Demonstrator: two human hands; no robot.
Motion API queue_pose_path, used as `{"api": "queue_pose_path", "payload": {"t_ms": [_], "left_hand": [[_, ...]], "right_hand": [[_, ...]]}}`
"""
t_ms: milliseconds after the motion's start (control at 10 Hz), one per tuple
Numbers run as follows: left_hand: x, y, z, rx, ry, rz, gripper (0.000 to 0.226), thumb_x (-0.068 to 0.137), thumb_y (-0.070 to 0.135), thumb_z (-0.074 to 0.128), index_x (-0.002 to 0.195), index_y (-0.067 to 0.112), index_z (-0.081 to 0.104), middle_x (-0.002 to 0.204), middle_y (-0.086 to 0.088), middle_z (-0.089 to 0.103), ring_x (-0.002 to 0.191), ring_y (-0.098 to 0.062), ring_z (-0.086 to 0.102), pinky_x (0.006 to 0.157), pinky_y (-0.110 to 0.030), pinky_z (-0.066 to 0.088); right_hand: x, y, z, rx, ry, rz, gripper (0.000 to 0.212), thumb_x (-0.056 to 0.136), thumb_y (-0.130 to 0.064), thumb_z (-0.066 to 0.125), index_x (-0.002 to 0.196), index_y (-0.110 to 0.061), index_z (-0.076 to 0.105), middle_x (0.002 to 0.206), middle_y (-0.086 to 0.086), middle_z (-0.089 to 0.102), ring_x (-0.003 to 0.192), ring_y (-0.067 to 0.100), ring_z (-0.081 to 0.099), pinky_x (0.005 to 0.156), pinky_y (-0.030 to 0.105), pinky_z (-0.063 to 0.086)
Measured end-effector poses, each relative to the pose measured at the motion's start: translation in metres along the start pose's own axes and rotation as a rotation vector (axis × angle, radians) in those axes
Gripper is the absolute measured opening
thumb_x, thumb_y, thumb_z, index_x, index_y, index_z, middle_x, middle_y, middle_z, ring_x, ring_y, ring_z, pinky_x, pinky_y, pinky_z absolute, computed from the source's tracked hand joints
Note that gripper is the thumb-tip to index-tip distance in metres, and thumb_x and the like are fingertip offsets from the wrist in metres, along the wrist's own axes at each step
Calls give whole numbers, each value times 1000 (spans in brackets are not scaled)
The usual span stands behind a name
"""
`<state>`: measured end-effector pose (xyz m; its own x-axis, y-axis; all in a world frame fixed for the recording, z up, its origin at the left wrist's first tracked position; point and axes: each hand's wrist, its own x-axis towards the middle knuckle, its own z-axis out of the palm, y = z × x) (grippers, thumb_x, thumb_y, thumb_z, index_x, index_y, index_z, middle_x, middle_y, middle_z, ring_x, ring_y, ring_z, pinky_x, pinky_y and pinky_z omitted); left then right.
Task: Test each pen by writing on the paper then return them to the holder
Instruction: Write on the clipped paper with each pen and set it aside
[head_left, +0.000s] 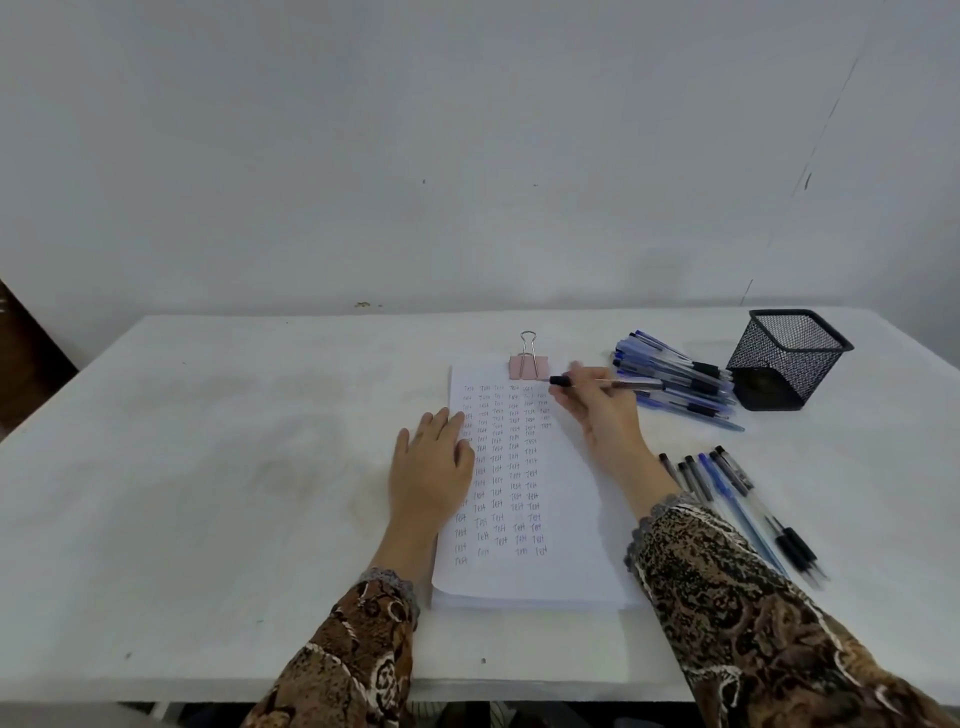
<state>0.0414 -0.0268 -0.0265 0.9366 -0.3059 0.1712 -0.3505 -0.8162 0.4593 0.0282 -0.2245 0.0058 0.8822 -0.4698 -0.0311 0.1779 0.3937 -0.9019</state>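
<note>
Table (208, 467), white, carries paper (561, 519) near its front edge, filled with columns of writing. Mesh holder (784, 364) stands at the far right corner, a pen pile (675, 379) just beside it. A pen row (737, 499) lies right of the paper. Left hand (431, 462) rests flat, fingers straight, on the paper's left edge. Right hand (597, 410) pinches a pen (608, 383), tip over the paper's top right corner, beside a pink clip (529, 364).

Columns of seemingly "Test" on the paper (561, 499)
</note>
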Motion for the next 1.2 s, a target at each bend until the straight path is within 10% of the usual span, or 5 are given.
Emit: {"api": "queue_pose_path", "payload": {"t_ms": [300,1200], "left_hand": [[0,1,-1,5,-3,-2,46,98,26,27,143,20,28,152,1,23,142,-13,12,117,-36,3],[-1,2,-1,-6,-12,-14,46,98,26,28,143,20,29,153,2,23,142,-13,12,117,-36,3]], "right_hand": [[-4,12,2,-352,38,-107,55,72,22,47,61,-22,17,54,-8,19,48,7,14,47,18,15],[-3,16,-2,-576,13,-193,45,68,11,54,55,-19,22,56,-2,24,58,14,21,57,26,20]]}}
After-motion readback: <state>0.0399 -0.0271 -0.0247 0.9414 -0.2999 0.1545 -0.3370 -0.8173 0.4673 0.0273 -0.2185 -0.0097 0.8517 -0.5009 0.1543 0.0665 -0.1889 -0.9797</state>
